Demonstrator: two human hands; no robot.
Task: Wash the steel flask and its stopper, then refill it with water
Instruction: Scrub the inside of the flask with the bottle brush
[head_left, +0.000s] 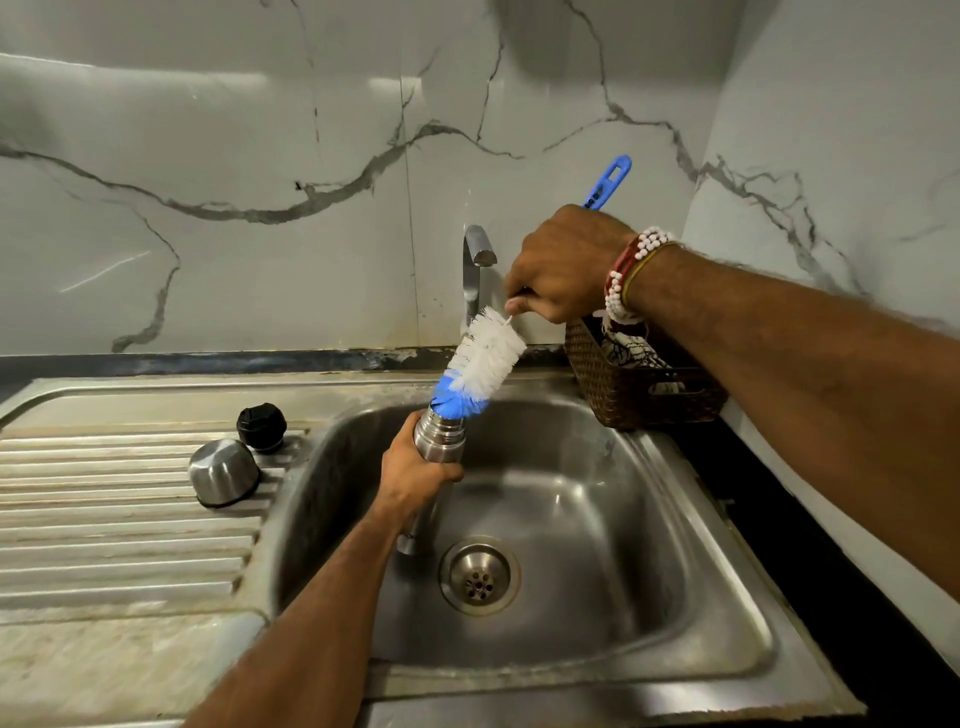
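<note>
Head view shows your left hand (415, 470) wrapped tight around the upper body of the steel flask (439, 439), fingers closed on it, holding it tilted over the sink basin (597, 519) with its open mouth up toward the tap (475, 270). Your right hand (563, 270) is closed around the blue handle of the bottle brush (480, 364), whose blue bristle tip sits in the flask's mouth while the white bristles stay outside. On the ribbed drainboard (114, 519) to the left, the black stopper (261, 426) stands just behind the steel cup lid (223, 472), which lies upside down. A brown woven basket (639, 389) sits at the sink's far right corner.
</note>
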